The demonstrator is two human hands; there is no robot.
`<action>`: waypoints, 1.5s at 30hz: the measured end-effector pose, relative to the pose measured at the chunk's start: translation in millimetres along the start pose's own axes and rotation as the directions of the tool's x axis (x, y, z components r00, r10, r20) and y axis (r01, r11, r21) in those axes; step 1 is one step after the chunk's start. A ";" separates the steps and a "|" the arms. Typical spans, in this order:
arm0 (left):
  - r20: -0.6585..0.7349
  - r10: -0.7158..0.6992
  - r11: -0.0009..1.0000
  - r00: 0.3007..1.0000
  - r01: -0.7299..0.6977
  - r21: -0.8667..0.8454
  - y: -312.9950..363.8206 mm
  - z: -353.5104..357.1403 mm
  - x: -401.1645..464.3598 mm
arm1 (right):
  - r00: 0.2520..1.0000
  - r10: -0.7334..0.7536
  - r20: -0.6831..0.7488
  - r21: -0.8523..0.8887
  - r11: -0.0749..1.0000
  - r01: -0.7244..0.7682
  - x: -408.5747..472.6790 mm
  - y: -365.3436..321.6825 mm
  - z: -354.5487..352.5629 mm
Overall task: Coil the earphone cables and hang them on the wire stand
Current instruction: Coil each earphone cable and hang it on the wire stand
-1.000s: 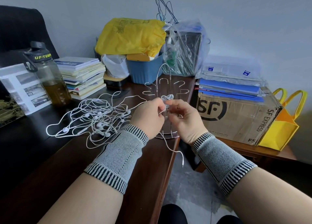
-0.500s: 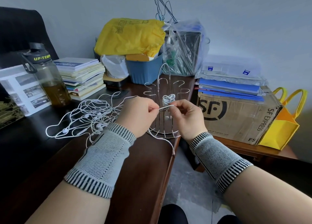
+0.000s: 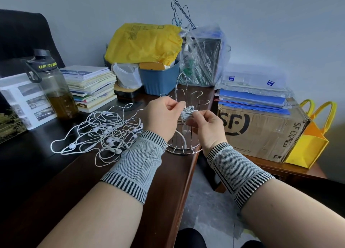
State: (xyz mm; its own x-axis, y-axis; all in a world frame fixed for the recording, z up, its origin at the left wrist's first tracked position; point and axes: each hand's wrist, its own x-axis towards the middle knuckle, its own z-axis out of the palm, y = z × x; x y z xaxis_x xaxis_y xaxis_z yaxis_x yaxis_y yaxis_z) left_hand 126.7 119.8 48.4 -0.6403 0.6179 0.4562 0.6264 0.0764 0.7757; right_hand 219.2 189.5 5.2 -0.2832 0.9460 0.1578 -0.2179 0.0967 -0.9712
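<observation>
Head view: the bench (image 3: pixel 153 188) is seen with the tangled earphone pile (image 3: pixel 104 133) left untouched mid-bench, the wire stand (image 3: pixel 183 135) at its right edge. A coiled bundle (image 3: pixel 188 112) is pinched by the right hand (image 3: pixel 207 128), its wrapping end gripped by the left hand (image 3: pixel 162 119). The trailing tail's been shortened since a second ago, so hanging looks close. Fingertips and the plug end are hidden.

- The left hand (image 3: pixel 162 118) and right hand (image 3: pixel 208 126) are pinching a small white coiled cable (image 3: pixel 188 111) in front of the wire stand (image 3: pixel 183 133).
- Loose tangled earphones (image 3: pixel 104 133) are lying on the dark bench (image 3: pixel 78 175) — just left of the stand.
</observation>
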 end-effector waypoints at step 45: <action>0.287 0.070 0.984 0.955 -0.113 0.135 -20.0 2.8 -28.5 | 0.981 -0.157 0.111 -0.178 0.968 0.175 -1.7 3.6 -15.2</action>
State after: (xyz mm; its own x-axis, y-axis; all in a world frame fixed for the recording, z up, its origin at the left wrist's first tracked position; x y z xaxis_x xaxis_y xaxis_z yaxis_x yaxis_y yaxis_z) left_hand 133.6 102.9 18.6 -0.4403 0.8203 0.3651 0.7488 0.1111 0.6534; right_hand 233.1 192.9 -1.3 -0.3474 0.8786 0.3275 -0.0949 0.3145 -0.9445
